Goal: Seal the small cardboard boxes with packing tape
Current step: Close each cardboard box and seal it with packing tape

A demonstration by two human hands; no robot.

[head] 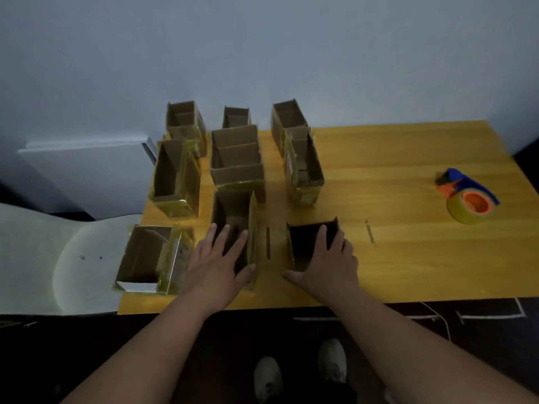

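Several small open cardboard boxes with yellowish tape on their sides stand on the yellow wooden table (393,158). My left hand (217,262) lies with straight fingers over the open top of the near-middle box (233,211). My right hand (326,263) rests over a dark open box (306,234) to its right, fingers on the far rim, thumb spread toward the left. A tape dispenser (466,199), blue and orange with a yellowish roll, lies at the table's right side, far from both hands.
More open boxes fill the table's left and back, such as a tall one (175,179) and a near-left one (145,258) at the edge. A pale chair (73,258) stands to the left. A grey wall is behind. My shoes (268,377) show below on the dark floor.
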